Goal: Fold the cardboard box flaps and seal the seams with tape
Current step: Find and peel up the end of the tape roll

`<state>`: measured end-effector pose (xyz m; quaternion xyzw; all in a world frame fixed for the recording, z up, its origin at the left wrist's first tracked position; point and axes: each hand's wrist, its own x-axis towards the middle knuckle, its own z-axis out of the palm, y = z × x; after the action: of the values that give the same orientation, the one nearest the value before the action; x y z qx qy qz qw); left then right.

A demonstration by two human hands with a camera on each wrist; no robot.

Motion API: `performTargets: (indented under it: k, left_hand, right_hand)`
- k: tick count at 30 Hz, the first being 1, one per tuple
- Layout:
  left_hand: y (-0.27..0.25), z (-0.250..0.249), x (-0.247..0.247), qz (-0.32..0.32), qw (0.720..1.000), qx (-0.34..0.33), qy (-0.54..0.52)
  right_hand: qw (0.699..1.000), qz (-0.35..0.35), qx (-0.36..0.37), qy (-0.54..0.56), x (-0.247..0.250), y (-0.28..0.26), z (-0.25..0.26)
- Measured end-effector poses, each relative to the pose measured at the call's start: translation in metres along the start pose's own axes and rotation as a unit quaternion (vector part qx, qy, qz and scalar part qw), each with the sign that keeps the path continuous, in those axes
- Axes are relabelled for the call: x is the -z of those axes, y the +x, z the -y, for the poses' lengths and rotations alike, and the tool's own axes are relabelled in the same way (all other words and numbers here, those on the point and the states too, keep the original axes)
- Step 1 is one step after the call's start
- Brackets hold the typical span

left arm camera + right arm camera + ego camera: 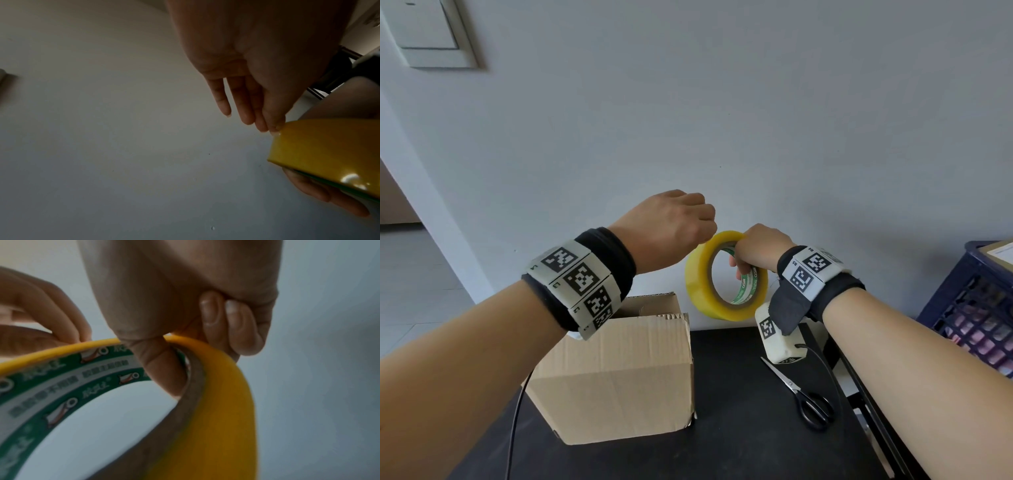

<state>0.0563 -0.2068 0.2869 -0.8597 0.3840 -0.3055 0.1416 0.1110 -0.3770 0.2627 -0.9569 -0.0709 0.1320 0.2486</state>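
A yellow tape roll [726, 277] with a green-printed core is held up in the air in front of the wall. My right hand [743, 253] grips its top, thumb through the core [164, 369] and fingers curled over the outer face. My left hand [709, 222] reaches in from the left, and its thumb and fingertips [273, 126] pinch at the roll's outer layer [329, 149]. No lifted tape end shows. The brown cardboard box [619, 370] stands on the black table below my left wrist, with one flap [654, 305] upright; its top is partly hidden.
Black-handled scissors [804, 397] lie on the black table [739, 428] to the right of the box. A dark blue crate [969, 308] stands at the far right. A cable [517, 421] hangs from my left wrist past the box's left side.
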Motion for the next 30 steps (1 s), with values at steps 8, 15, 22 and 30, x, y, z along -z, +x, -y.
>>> performTargets:
  k: [8,15,22,30]
  left_hand:
    - [-0.006,-0.010,0.002,0.009,0.985,0.118,-0.124]
    - [-0.010,-0.010,-0.003,-0.051,0.893,0.287,-0.344]
    - [-0.007,-0.012,0.000,-0.082,0.872,0.312,-0.368]
    - [-0.010,-0.011,0.002,-0.063,0.950,0.229,-0.204]
  right_hand:
    - [1.000,0.009,0.005,0.016,0.001,-0.004,0.000]
    - [0.996,0.049,0.012,0.067,0.015,-0.009,-0.001]
    - [0.996,0.049,0.017,0.078,0.016,-0.009,-0.002]
    - [0.998,0.031,0.005,0.057,0.008,-0.009,-0.001]
